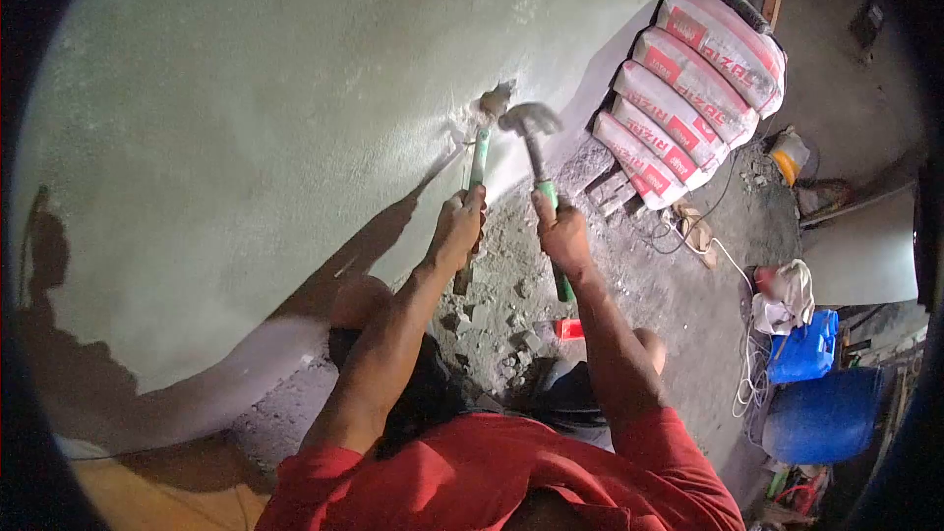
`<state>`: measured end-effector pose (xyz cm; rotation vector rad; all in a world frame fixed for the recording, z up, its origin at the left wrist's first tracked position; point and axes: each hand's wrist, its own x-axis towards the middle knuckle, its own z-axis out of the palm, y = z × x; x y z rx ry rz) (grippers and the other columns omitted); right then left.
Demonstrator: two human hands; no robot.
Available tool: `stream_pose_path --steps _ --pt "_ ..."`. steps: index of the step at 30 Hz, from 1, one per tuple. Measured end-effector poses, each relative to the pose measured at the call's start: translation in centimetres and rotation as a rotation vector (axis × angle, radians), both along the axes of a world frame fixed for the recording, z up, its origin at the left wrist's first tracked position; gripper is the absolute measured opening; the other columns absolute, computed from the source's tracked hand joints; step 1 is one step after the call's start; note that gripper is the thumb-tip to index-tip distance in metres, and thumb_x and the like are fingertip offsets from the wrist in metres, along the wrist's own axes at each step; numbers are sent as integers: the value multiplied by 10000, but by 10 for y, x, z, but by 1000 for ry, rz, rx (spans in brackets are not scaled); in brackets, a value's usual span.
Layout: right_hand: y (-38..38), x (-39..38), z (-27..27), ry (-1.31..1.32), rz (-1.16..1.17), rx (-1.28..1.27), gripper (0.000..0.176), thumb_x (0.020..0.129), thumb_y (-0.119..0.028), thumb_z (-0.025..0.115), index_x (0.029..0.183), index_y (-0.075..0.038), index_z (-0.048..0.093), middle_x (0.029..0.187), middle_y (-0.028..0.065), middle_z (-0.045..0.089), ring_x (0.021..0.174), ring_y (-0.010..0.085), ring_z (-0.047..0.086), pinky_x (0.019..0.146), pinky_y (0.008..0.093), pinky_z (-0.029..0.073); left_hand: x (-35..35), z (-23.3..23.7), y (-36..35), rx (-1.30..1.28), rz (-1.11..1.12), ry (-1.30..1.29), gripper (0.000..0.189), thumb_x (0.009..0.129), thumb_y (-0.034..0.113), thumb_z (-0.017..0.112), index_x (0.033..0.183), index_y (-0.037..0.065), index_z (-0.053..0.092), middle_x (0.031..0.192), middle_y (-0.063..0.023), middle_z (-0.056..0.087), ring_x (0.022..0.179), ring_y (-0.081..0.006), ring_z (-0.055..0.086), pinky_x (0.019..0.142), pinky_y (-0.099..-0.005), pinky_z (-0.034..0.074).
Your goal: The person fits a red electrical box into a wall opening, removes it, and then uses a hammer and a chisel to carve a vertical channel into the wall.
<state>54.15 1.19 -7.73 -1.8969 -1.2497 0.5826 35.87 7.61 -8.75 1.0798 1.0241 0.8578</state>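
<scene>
My left hand (457, 228) is closed around a long green chisel (479, 162), whose upper end overlaps the wall just below a rough hole (496, 98). A darker stretch of the chisel shows below the fist. In my right hand (563, 238) is a claw hammer (547, 192), gripped by its green handle. The hammer's metal head is slightly blurred, to the right of the chisel's upper end and close to the hole. Pale, chipped plaster surrounds the hole in the grey wall (246, 138).
Broken rubble (492, 324) covers the floor below my hands, with a red object (569, 329) among it. Stacked cement bags (678, 108) stand at the right by the wall. Cables (733, 261), a blue jug (804, 349) and a blue drum (821, 418) lie farther right.
</scene>
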Motion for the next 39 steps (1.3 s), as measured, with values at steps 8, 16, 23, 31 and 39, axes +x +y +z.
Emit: stream_pose_path --steps 8,16,23,31,39 --pt "-37 -35 99 258 87 727 412 971 -438 520 812 -59 539 633 33 546 517 123 516 467 264 404 -1 4 -4 -47 -20 -57 395 957 443 532 869 58 527 599 12 457 428 -102 427 381 -279 347" --pt "-28 7 -68 157 -84 42 496 953 -490 550 792 -21 558 569 41 510 476 116 482 435 307 389 21 -71 -13 675 80 802 330 990 307 493 940 -14 548 738 -117 632 579 -269 634 464 -399 478" --pt "-80 23 -37 486 -135 29 494 970 -519 506 754 -75 510 556 2 474 425 102 452 394 280 369 26 -116 -56 685 -390 821 347 985 291 473 1034 -38 572 752 -217 660 678 -399 667 578 -516 523" --pt "-64 11 36 505 -41 192 529 984 -518 471 818 -22 542 563 38 502 426 118 469 407 274 366 3 -13 -27 279 58 488 379 987 336 513 936 -36 564 734 -265 610 733 -447 628 638 -500 462" --pt "-59 -6 95 377 78 369 525 977 -540 458 879 -32 550 626 39 526 486 126 509 439 277 414 0 -27 -13 404 109 478 355 981 316 502 916 -29 549 761 -307 602 795 -506 604 656 -522 475"
